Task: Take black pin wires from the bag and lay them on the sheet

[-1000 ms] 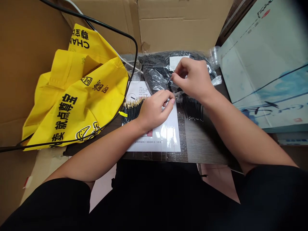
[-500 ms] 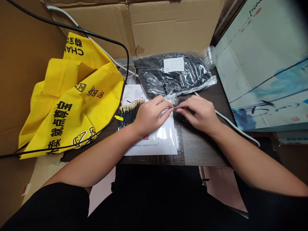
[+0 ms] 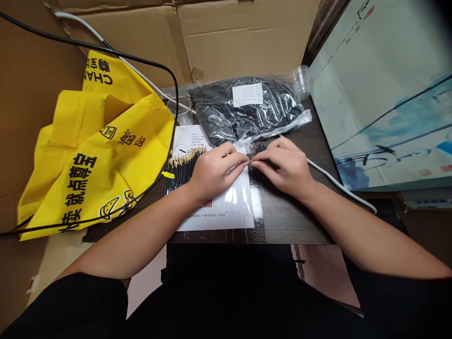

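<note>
Over the right part of a white printed sheet (image 3: pixel 233 207), my left hand (image 3: pixel 216 170) pinches one end of a small gold-coloured piece (image 3: pixel 250 161). The other end is between the thumb and forefinger of my right hand (image 3: pixel 286 167), so the fingertips nearly meet. Left of my left hand lies a row of black leads with gold tips (image 3: pixel 181 169), a yellow tag (image 3: pixel 168 174) at its edge. More black pieces (image 3: pixel 260 149) lie behind my right fingers, partly hidden.
A clear bag of black items (image 3: pixel 243 113) lies behind my hands, between plastic cups (image 3: pixel 180 110). A yellow bag (image 3: pixel 106 155) and a black cable fill the left; a pale box (image 3: pixel 381 103) stands right, beside a white cable (image 3: pixel 342 186).
The whole view has shifted slightly, so most things appear a little further left. My fingertips have come closer together around the gold-coloured piece.
</note>
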### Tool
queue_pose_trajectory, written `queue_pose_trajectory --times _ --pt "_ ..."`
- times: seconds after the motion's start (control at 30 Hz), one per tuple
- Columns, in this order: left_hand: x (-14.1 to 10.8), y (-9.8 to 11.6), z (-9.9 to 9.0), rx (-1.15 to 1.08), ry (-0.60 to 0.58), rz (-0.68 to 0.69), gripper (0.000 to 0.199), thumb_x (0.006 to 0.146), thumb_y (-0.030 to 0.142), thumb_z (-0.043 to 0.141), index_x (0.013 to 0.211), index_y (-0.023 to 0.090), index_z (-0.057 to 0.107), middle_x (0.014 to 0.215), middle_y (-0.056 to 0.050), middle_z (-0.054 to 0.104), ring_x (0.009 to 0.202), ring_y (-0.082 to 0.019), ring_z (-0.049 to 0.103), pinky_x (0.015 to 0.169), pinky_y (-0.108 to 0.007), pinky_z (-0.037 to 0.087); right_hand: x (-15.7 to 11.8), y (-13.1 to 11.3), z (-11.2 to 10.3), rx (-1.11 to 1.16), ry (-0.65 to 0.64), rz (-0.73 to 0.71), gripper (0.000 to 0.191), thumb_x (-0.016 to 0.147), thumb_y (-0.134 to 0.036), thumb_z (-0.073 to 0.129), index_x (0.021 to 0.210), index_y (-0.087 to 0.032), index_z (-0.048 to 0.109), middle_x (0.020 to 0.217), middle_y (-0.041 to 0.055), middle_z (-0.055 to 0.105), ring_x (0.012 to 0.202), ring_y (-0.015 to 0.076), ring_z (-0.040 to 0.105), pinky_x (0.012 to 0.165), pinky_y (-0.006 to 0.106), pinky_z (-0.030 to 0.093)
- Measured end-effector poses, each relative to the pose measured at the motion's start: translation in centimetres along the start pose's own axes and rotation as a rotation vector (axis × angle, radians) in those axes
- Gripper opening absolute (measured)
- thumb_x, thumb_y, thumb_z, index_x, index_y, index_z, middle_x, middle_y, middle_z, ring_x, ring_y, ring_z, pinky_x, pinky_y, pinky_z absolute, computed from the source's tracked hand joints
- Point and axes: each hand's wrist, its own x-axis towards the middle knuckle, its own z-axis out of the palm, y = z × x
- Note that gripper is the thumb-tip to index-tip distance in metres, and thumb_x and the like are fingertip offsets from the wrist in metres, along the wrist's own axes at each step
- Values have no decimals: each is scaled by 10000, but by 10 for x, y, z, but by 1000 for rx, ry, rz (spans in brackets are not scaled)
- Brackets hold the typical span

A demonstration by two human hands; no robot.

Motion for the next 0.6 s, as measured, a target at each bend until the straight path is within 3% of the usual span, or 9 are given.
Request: queue_pose_trajectory --times 0.6 --pt "0 1 1 -33 -6 10 158 951 288 564 971 203 697 830 -19 602 748 -112 576 676 -239 462 1 -2 2 41 50 37 79 844 -250 724 885 -183 717 768 43 656 731 165 596 669 319 509"
